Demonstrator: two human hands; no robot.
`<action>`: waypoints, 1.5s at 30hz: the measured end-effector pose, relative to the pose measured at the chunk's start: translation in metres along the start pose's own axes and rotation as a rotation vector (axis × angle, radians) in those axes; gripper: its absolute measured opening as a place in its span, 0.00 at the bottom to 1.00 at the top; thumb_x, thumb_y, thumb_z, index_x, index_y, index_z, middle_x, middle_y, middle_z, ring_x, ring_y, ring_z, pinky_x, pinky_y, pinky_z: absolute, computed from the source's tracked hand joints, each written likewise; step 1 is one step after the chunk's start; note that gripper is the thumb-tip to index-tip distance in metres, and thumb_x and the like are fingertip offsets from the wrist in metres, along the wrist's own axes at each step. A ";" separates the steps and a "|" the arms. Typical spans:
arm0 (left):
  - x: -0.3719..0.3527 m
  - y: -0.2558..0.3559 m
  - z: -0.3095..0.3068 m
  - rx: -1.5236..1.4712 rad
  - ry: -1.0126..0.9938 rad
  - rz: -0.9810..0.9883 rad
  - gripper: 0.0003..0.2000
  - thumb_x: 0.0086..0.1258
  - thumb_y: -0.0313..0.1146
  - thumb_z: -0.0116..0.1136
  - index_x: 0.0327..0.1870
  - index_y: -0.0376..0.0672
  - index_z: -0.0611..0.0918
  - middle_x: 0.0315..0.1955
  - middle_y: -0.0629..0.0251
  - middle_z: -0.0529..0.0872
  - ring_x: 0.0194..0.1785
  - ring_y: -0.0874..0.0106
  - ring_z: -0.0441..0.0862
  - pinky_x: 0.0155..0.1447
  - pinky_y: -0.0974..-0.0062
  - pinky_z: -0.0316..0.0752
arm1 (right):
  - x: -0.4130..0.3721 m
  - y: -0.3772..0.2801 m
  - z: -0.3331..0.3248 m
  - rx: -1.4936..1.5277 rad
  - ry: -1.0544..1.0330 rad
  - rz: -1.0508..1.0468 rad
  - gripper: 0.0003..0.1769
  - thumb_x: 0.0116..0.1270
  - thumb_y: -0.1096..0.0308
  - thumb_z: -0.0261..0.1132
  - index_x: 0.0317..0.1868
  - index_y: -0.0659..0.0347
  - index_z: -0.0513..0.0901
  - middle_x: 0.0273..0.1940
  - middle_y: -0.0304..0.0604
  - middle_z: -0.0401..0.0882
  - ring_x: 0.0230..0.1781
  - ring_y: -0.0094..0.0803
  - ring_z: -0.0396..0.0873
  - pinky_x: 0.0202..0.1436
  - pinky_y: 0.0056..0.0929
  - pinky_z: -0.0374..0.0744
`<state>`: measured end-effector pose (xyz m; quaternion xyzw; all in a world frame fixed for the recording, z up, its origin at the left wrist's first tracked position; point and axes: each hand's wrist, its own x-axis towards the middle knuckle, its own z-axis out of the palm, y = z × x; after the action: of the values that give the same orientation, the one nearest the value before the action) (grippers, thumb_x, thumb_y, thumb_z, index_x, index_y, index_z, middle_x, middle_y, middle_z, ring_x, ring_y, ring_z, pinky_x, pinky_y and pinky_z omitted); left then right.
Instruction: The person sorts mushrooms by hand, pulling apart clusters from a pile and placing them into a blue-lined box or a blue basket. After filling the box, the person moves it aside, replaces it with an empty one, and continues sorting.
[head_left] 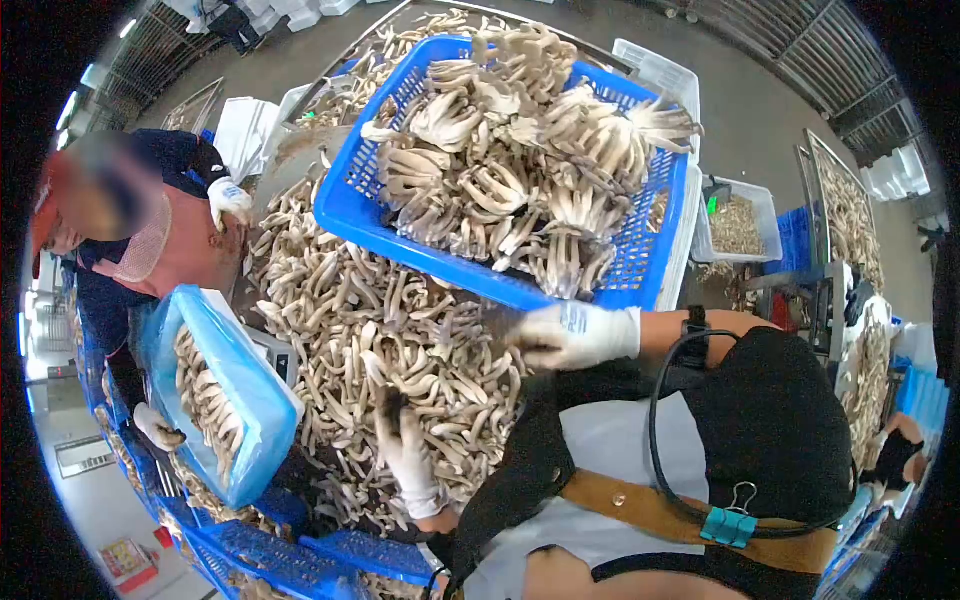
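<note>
Centrally 2 hands (407, 460) (580, 337), 1 mushroom-heaped basket (430, 262)

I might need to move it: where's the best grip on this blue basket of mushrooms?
Probably grip the blue basket by its rim at both short ends, from outside: it's mostly bare there, while mushroom clumps fill the middle, one overhanging at picture right.
</note>
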<state>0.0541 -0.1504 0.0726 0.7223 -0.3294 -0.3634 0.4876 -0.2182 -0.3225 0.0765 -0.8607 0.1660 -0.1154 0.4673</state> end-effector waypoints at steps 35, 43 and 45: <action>-0.031 0.061 0.054 0.017 -0.219 -0.051 0.24 0.69 0.29 0.53 0.67 0.33 0.70 0.60 0.53 0.78 0.60 0.65 0.77 0.67 0.70 0.68 | 0.049 0.087 -0.097 1.699 0.348 -0.100 0.28 0.66 0.79 0.57 0.67 0.64 0.64 0.54 0.50 0.76 0.55 0.41 0.78 0.64 0.46 0.77; -0.029 0.063 0.061 -1.158 -0.190 -0.135 0.40 0.63 0.59 0.62 0.74 0.53 0.61 0.67 0.64 0.71 0.69 0.63 0.69 0.71 0.55 0.65 | 0.085 -0.032 0.017 1.258 -0.259 0.003 0.43 0.60 0.71 0.70 0.73 0.63 0.59 0.67 0.44 0.69 0.69 0.33 0.66 0.72 0.34 0.64; -0.037 0.028 0.043 -1.202 -0.145 -0.063 0.33 0.69 0.55 0.57 0.72 0.53 0.65 0.66 0.67 0.74 0.68 0.61 0.70 0.71 0.51 0.64 | 0.096 -0.040 0.036 0.908 -0.227 -0.025 0.41 0.61 0.62 0.70 0.71 0.66 0.62 0.70 0.50 0.64 0.70 0.35 0.63 0.73 0.35 0.60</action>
<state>-0.0048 -0.1480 0.0953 0.3031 -0.0771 -0.5485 0.7754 -0.1104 -0.3123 0.0955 -0.5782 0.0360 -0.0869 0.8104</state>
